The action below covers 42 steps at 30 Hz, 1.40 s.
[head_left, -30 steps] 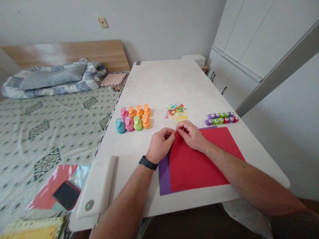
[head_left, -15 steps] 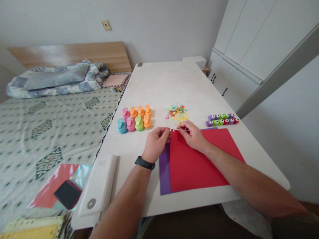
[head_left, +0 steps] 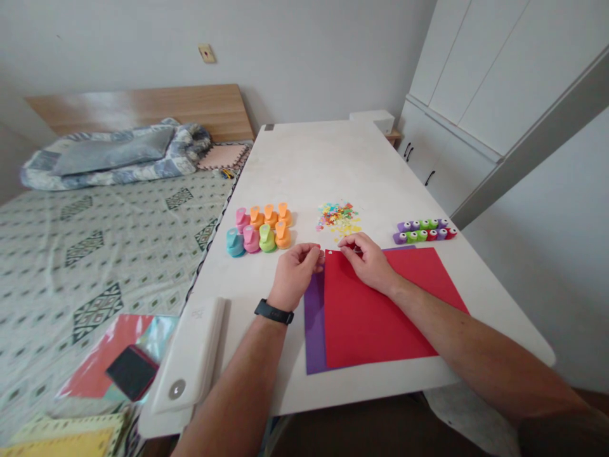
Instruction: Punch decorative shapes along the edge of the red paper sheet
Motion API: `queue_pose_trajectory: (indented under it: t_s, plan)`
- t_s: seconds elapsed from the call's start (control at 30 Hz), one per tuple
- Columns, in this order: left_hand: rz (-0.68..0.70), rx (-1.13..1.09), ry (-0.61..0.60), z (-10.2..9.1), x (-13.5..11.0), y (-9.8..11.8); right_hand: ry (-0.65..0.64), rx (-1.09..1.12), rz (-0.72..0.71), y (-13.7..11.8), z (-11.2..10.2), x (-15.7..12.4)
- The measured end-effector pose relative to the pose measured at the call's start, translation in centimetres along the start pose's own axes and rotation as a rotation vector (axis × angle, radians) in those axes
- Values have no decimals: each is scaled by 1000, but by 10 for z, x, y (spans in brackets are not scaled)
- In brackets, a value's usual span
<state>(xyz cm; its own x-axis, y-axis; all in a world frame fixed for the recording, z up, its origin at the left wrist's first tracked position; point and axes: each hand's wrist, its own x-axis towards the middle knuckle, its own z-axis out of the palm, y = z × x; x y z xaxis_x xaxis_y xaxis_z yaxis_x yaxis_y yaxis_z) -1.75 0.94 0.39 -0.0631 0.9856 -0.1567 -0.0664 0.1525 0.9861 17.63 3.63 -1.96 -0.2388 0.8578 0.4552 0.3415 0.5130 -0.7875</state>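
Observation:
A red paper sheet (head_left: 380, 311) lies on a purple sheet (head_left: 314, 317) at the near edge of the white table (head_left: 314, 158). My left hand (head_left: 294, 271) hovers just left of the red sheet's top left corner, its fingers pinched on something too small to name. My right hand (head_left: 368, 259) rests on the red sheet's top edge with its fingers curled round a small item I cannot make out. A small notch shows in the sheet's corner between the two hands.
Beyond the hands are a cluster of coloured craft punches (head_left: 259, 230), a heap of paper confetti (head_left: 337, 216) and a row of small punches (head_left: 423, 230). A white device (head_left: 190, 355) lies at the table's left corner. A bed (head_left: 95, 241) with paper sheets is on the left, cabinets on the right.
My left hand has drawn away to the left from the red sheet's corner, which both hands pinched before. My right hand has stayed on the top edge. The view has shifted slightly.

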Motion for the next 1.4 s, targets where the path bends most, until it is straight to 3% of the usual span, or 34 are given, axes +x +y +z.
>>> queue_pose_trajectory:
  t_s: [0.2, 0.5, 0.87, 1.03, 1.27, 1.4]
  plan:
    - [51, 151, 55, -2, 12, -4, 34, 5, 10, -2, 0, 0]
    - [309, 739, 69, 12, 46, 5, 68, 20, 41, 1, 0, 0]
    - [338, 880, 89, 8, 60, 8, 75, 15, 30, 0, -2, 1]
    - [288, 826, 74, 9, 50, 12, 90, 29, 47, 3, -1, 0]
    - [291, 662, -153, 24, 5, 29, 56, 48, 17, 8, 3, -3]
    - [320, 655, -184, 34, -8, 32, 29, 90, 54, 10, 5, -6]
